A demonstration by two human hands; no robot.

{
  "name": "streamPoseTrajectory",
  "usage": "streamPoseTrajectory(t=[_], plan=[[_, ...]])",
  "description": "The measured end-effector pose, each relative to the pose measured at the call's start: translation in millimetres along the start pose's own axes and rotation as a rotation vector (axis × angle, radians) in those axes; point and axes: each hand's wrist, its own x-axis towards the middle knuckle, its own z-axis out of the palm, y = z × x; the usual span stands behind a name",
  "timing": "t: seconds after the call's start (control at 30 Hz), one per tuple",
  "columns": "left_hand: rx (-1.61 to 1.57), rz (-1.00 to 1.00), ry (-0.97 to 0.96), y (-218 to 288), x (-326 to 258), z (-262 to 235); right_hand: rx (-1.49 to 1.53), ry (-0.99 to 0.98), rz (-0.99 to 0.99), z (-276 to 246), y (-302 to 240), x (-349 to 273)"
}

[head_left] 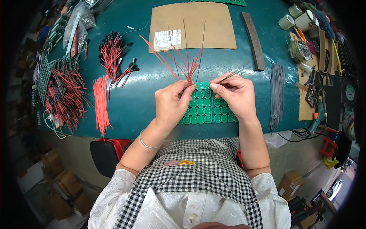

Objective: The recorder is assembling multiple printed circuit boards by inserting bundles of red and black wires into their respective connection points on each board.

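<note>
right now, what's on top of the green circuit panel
The left hand, holding red wires, and the right hand, holding a dark wire, overlap the green panel in this view. The parts behind them, and whatever lies beneath the panel, are covered.

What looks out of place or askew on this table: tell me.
The heap of red and black wires on the left looks untidy: strands splay every way, while the red wire bundle beside it lies mostly parallel. A small white scrap lies loose left of the cardboard sheet.
</note>
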Motion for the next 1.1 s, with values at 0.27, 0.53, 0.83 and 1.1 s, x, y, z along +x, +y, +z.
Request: streamPoseTrajectory(t=[0.27, 0.53, 0.83, 1.1], plan=[[-0.020, 0.043, 0.073, -4.9, -2.1, 5.3, 0.027, 0.007, 0.019, -0.1, -0.2, -0.4], [0.028, 0.026, 0.032, -1.8, -2.5, 3.3, 0.032, 0.016, 0.059, 1.1, -3.0, -1.9], [0.107, 0.113, 0.037, -3.8, -1.7, 3.1, 0.085, 0.094, 0.110, 0.3, 10.6, -10.6], [-0.068, -0.097, -0.012, 7.8, -1.7, -9.7, 0.088, 0.087, 0.148, 7.9, 3.7, -18.9]])
